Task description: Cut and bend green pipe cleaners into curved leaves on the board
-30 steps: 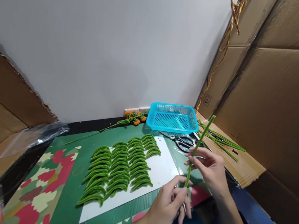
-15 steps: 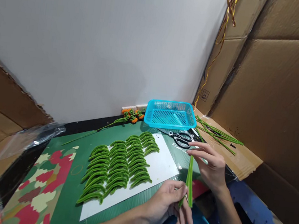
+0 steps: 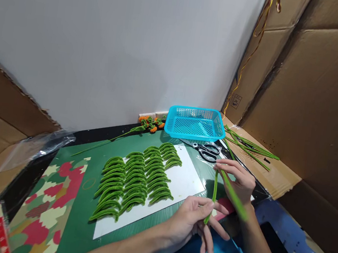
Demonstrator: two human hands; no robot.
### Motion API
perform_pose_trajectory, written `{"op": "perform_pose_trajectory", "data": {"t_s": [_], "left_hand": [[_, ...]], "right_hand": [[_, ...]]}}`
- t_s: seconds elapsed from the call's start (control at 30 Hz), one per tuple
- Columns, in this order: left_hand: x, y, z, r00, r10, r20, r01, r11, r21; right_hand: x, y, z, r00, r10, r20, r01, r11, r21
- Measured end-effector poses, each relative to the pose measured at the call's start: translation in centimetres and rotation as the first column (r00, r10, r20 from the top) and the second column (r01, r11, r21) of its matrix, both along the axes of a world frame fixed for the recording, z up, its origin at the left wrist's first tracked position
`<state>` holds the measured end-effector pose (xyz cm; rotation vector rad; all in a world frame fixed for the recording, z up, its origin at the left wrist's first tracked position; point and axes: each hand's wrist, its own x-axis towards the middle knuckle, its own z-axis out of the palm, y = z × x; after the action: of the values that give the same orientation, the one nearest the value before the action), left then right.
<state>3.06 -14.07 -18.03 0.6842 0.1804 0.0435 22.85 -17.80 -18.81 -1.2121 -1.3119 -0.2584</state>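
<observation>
A green pipe cleaner (image 3: 215, 189) is bent in two between my hands, near the table's front right. My left hand (image 3: 194, 224) pinches its lower end with thumb and forefinger. My right hand (image 3: 239, 180) pinches the fold at the top, and the free half trails down to the right, blurred. Left of my hands, several curved green pipe-cleaner leaves (image 3: 138, 178) lie in rows on a white sheet (image 3: 186, 182).
A green mat (image 3: 84, 214) with a flowered cloth covers the table. At the back stand a blue plastic basket (image 3: 195, 123), scissors (image 3: 207, 151), orange flower stems (image 3: 150, 125) and several straight green pipe cleaners (image 3: 248, 146). Cardboard walls rise on both sides.
The pipe cleaner was straight and upright; my right hand has folded its upper half down, and it now hangs doubled between my hands. The view shifted slightly.
</observation>
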Motion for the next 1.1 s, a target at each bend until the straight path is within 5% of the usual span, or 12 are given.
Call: {"op": "perform_pose_trajectory", "data": {"t_s": [0.27, 0.6, 0.8, 1.1], "left_hand": [[-0.1, 0.3, 0.8, 0.999, -0.036, -0.004, 0.036, 0.999, 0.036], [-0.1, 0.1, 0.0, 1.0, -0.002, 0.015, 0.003, 0.998, -0.063], [-0.1, 0.3, -1.1, 0.998, 0.046, 0.043, -0.042, 0.994, -0.099], [0.0, 0.4, -0.5, 0.999, 0.038, 0.018, -0.035, 0.986, -0.16]], "right_hand": [[0.0, -0.3, 0.6, 0.998, -0.059, 0.002, 0.059, 0.998, 0.036], [0.3, -0.7, -0.9, 0.893, -0.225, 0.39, 0.239, 0.971, 0.012], [0.5, -0.5, -1.2, 0.889, -0.184, 0.42, 0.207, 0.978, -0.008], [0.4, -0.2, -0.7, 0.946, -0.16, 0.282, 0.174, 0.985, -0.023]]}}
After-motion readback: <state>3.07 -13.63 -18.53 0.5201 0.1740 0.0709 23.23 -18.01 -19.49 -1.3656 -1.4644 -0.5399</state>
